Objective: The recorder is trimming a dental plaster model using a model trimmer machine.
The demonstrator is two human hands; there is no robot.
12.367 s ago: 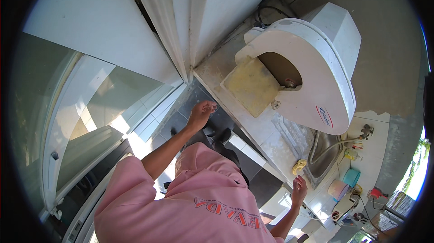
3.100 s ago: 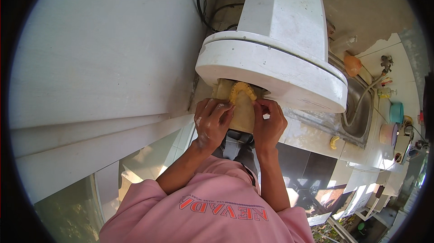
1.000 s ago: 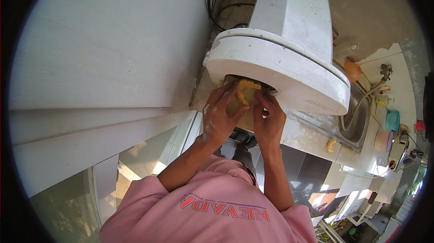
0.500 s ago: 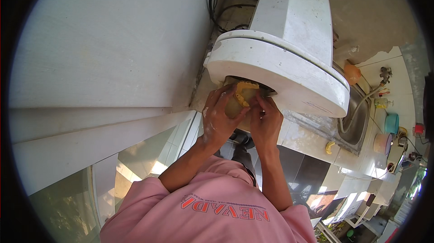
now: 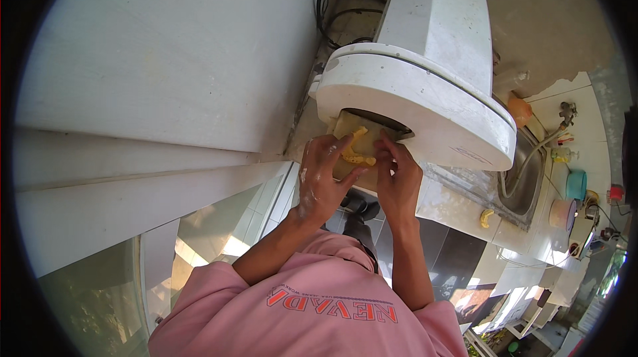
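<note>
A yellow horseshoe-shaped piece that looks like a dental cast [image 5: 357, 150] lies on the pale, wet-looking plate [image 5: 343, 126] of a white machine [image 5: 422, 108]. The plate leads to a dark slot under the machine's rounded housing. My left hand [image 5: 322, 178], smeared with whitish residue, holds the cast from the left, with its forefinger at the far part and its thumb by the near edge. Close to the cast's right end, my right hand [image 5: 401, 181] has its forefinger and thumb apart, with nothing visible between them. Its remaining fingers are partly hidden.
A white panel [image 5: 153, 58] rises close on the left. To the right, a steel sink [image 5: 525, 178] with a hose is set in a tiled counter, where another small yellow piece [image 5: 486, 217] lies. Several tubs and bottles stand beyond, and black cables [image 5: 323, 11] run behind the machine.
The cast has come away from the slot toward me and turned on the plate. Both hands have drawn slightly nearer, and the right fingers have parted from the cast.
</note>
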